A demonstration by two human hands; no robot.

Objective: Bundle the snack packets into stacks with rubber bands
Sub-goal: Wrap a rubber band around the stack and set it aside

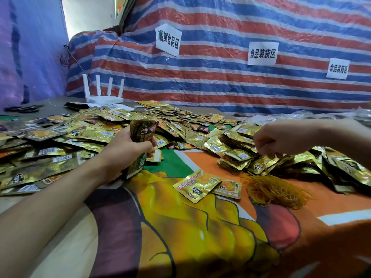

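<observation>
My left hand (128, 149) grips an upright stack of gold snack packets (141, 133) above the table, left of centre. My right hand (275, 140) hovers over the right-hand packets and pinches thin yellow rubber bands (267, 167) that trail down toward the tangled pile of rubber bands (275, 189). Two loose gold packets (202, 186) lie flat on the orange cloth between my hands. A big heap of gold packets (80, 133) spreads across the left and back of the table, and another heap of packets (236, 149) lies under my right hand.
A white router (104, 91) with several antennas stands at the back left, with black scissors (22, 108) further left. A striped tarp (220, 77) with white paper signs forms the back wall. The printed cloth (200, 227) covers the near part of the table.
</observation>
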